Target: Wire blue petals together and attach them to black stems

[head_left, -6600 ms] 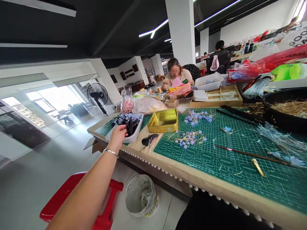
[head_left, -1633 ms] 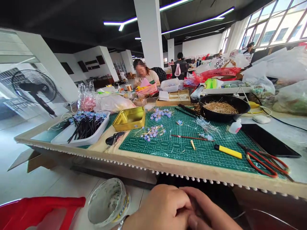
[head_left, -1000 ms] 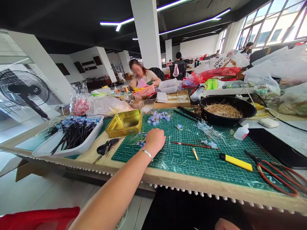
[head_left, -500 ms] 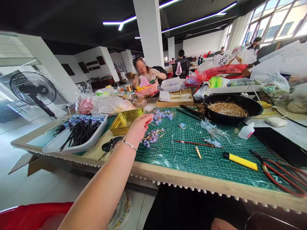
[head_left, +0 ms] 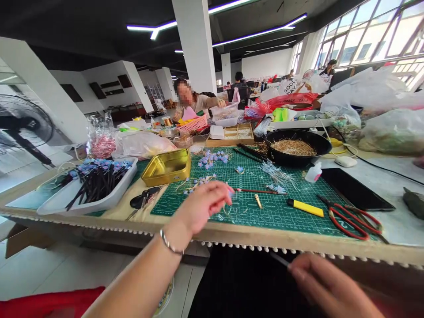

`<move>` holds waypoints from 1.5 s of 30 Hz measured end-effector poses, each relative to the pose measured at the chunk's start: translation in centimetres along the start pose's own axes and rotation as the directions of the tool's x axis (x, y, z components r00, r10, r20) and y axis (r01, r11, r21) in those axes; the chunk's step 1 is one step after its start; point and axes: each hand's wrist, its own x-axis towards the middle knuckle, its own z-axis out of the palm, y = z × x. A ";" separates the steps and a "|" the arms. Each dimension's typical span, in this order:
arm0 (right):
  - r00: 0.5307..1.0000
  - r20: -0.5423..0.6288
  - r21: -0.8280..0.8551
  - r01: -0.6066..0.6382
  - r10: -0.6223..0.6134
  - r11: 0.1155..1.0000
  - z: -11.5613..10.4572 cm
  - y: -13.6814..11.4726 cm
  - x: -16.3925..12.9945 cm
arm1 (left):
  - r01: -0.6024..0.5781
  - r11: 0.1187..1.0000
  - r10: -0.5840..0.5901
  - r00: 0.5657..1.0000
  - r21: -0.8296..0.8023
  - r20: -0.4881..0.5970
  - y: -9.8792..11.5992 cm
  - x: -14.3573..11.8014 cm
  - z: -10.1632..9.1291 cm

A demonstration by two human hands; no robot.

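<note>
My left hand (head_left: 207, 204) is closed in a pinch above the front of the green cutting mat (head_left: 212, 221). A small bluish flower (head_left: 231, 193) shows at its fingertips, mostly hidden, with a thin wire hanging below. Behind that hand lie two clusters of blue-purple flowers, a nearer bunch (head_left: 200, 182) and a farther one (head_left: 212, 159). Low at the right, over the dark lap, my right hand (head_left: 326, 278) is closed on a thin grey stick-like tool (head_left: 280, 259). A single blue flower (head_left: 240, 169) rests on the mat.
Left stand a white tray (head_left: 46, 205) of dark-stemmed flowers and a gold tin (head_left: 165, 176). Scissors (head_left: 144, 198), a yellow cutter (head_left: 308, 208), red-handled pliers (head_left: 351, 223) and a phone (head_left: 361, 190) lie around. A black bowl (head_left: 274, 154) holds wires. A co-worker (head_left: 198, 104) sits opposite.
My left hand has drawn back from the flower clusters toward the table's front edge. My right hand has risen into view with the grey tool. The view has shifted rightward.
</note>
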 end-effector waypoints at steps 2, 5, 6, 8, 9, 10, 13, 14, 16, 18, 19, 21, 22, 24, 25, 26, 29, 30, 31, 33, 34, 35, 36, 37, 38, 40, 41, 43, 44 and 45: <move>0.952 -0.280 -0.025 0.119 -0.121 0.993 -0.9 -1.5 0.4 | 0.137 0.991 -0.136 0.978 0.007 0.158 -2.1 -2.8 3.5; 0.786 -0.479 -0.253 0.302 -0.390 0.919 -1.2 -3.4 0.6 | 0.265 0.964 -0.256 0.923 0.009 0.289 -4.6 -6.1 7.9; 0.746 -0.432 -0.355 0.376 -0.507 0.856 -1.0 -3.9 0.6 | 0.277 0.961 -0.260 0.913 -0.008 0.314 -5.1 -6.8 8.8; 0.677 -0.284 -0.476 0.515 -0.679 0.713 -0.2 -4.4 0.3 | 0.274 0.958 -0.235 0.923 -0.090 0.305 -6.0 -7.7 10.0; 0.662 -0.236 -0.485 0.554 -0.711 0.677 0.3 -4.5 0.2 | 0.272 0.951 -0.224 0.934 -0.149 0.279 -6.3 -7.9 10.3; 0.662 -0.223 -0.476 0.567 -0.715 0.673 0.7 -4.4 0.1 | 0.275 0.939 -0.224 0.945 -0.208 0.239 -6.6 -8.2 10.4; 0.710 -0.270 -0.450 0.504 -0.650 0.737 1.7 -3.6 -0.3 | 0.331 0.888 -0.299 0.943 -0.320 0.145 -7.3 -8.8 10.5; 0.724 -0.284 -0.445 0.482 -0.629 0.755 1.9 -3.3 -0.4 | 0.354 0.873 -0.327 0.935 -0.335 0.136 -7.5 -9.0 10.5; 0.740 -0.299 -0.439 0.455 -0.603 0.775 2.0 -2.8 -0.6 | 0.386 0.850 -0.363 0.922 -0.357 0.134 -7.8 -9.4 10.6; 0.748 -0.297 -0.438 0.446 -0.594 0.781 2.0 -2.5 -0.8 | 0.395 0.844 -0.368 0.919 -0.362 0.146 -8.0 -9.7 10.8; 0.750 -0.292 -0.439 0.446 -0.593 0.780 1.9 -2.4 -1.0 | 0.395 0.849 -0.365 0.919 -0.350 0.150 -8.1 -9.8 10.8; 0.753 -0.275 -0.441 0.453 -0.597 0.775 1.8 -2.4 -1.2 | 0.390 0.865 -0.359 0.921 -0.315 0.153 -8.2 -9.9 10.9; 0.756 -0.264 -0.440 0.459 -0.600 0.772 1.7 -2.4 -1.3 | 0.388 0.871 -0.358 0.921 -0.300 0.152 -8.2 -9.9 10.9; 0.763 -0.236 -0.432 0.471 -0.601 0.769 1.7 -2.4 -1.4 | 0.386 0.878 -0.355 0.922 -0.284 0.155 -8.2 -9.9 11.0; 0.770 -0.225 -0.427 0.472 -0.596 0.771 1.8 -2.4 -1.5 | 0.387 0.878 -0.354 0.921 -0.281 0.161 -8.2 -10.0 11.0; 0.780 -0.219 -0.420 0.468 -0.587 0.778 1.8 -2.4 -1.5 | 0.391 0.878 -0.355 0.919 -0.275 0.171 -8.1 -10.0 11.0; 0.816 -0.214 -0.399 0.429 -0.537 0.810 2.0 -2.3 -1.4 | 0.412 0.876 -0.364 0.905 -0.250 0.220 -8.2 -10.1 11.0; 0.826 -0.216 -0.397 0.413 -0.520 0.820 2.0 -2.2 -1.3 | 0.416 0.877 -0.364 0.901 -0.239 0.234 -8.3 -10.2 11.0; 0.835 -0.219 -0.397 0.395 -0.504 0.828 1.9 -2.2 -1.3 | 0.415 0.882 -0.361 0.900 -0.224 0.245 -8.3 -10.3 10.9; 0.847 -0.238 -0.407 0.358 -0.476 0.840 1.7 -2.0 -1.2 | 0.396 0.901 -0.348 0.904 -0.180 0.248 -8.4 -10.4 10.6; 0.850 -0.249 -0.414 0.340 -0.464 0.844 1.5 -1.9 -1.2 | 0.381 0.912 -0.339 0.909 -0.153 0.241 -8.4 -10.5 10.3; 0.852 -0.259 -0.423 0.323 -0.455 0.846 1.3 -1.7 -1.2 | 0.368 0.920 -0.332 0.914 -0.132 0.235 -8.4 -10.6 10.0; 0.853 -0.265 -0.434 0.311 -0.449 0.846 1.1 -1.6 -1.2 | 0.352 0.932 -0.326 0.917 -0.082 0.232 -8.3 -10.7 9.6; 0.854 -0.267 -0.447 0.300 -0.446 0.843 0.9 -1.4 -1.2 | 0.333 0.943 -0.323 0.918 -0.002 0.232 -8.2 -10.7 9.2; 0.854 -0.267 -0.462 0.292 -0.446 0.837 0.7 -1.3 -1.1 | 0.310 0.946 -0.324 0.917 0.095 0.233 -8.0 -10.8 8.7; 0.849 -0.267 -0.500 0.283 -0.456 0.818 0.2 -1.0 -1.1 | 0.258 0.917 -0.332 0.917 0.304 0.223 -7.5 -10.7 7.6; 0.842 -0.269 -0.524 0.280 -0.468 0.805 0.1 -0.8 -1.1 | 0.231 0.889 -0.329 0.923 0.394 0.200 -7.2 -10.7 7.1; 0.821 -0.268 -0.573 0.285 -0.504 0.768 -0.2 -0.5 -1.1 | 0.199 0.843 -0.290 0.951 0.500 0.110 -6.5 -10.5 6.5; 0.809 -0.257 -0.595 0.299 -0.529 0.746 -0.2 -0.3 -1.1 | 0.184 0.821 -0.251 0.967 0.540 0.053 -6.2 -10.4 6.5; 0.797 -0.236 -0.610 0.324 -0.556 0.723 -0.1 -0.2 -1.2 | 0.162 0.802 -0.200 0.980 0.576 0.002 -6.0 -10.4 6.7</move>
